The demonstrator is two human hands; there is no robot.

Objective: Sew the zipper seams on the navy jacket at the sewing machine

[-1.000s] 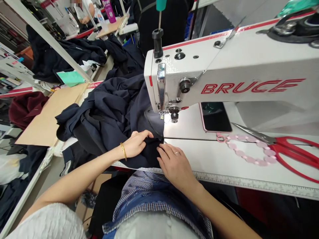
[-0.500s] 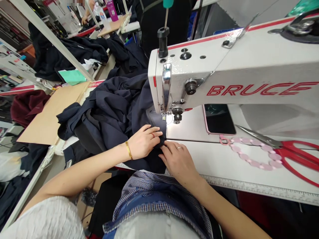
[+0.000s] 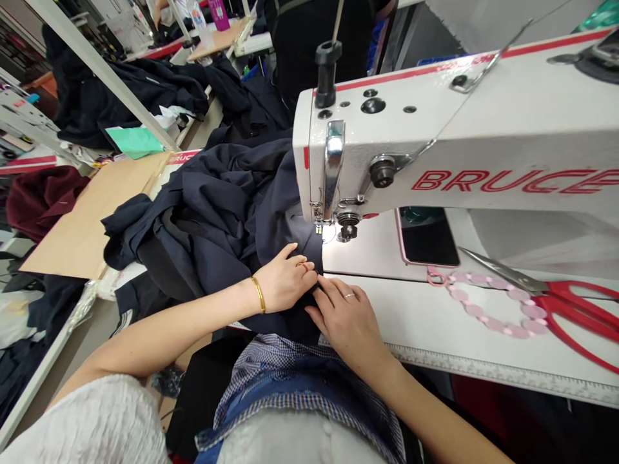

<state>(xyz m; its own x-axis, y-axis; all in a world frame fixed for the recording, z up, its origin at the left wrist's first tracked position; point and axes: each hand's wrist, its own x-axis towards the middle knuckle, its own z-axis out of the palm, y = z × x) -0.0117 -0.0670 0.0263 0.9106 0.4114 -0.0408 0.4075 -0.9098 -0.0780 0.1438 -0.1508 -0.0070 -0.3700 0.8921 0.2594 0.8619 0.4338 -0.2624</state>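
Dark navy fabric (image 3: 217, 200) lies bunched on the bed of a white sewing machine (image 3: 367, 145), its right edge running under the presser foot (image 3: 318, 229). My left hand (image 3: 285, 280), with a gold bracelet at the wrist, rests on the cloth just in front of the foot, its fingers curled onto the edge. Close against it, my right hand (image 3: 345, 316) pinches the same edge between thumb and fingers. The fingertips of both hands nearly meet, and the cloth under them is partly hidden.
Right of the needle area lie a phone (image 3: 428, 235) with a pink bead strap (image 3: 483, 309) and red-handled scissors (image 3: 546, 290). A ruler strip (image 3: 483, 370) runs along the table's front edge. Cardboard (image 3: 97, 212) lies at left; a person in black (image 3: 319, 58) is behind the machine.
My left hand has shifted slightly right and its fingers have drawn in closer to my right hand. The view has moved a little; the fabric under the foot looks much the same.
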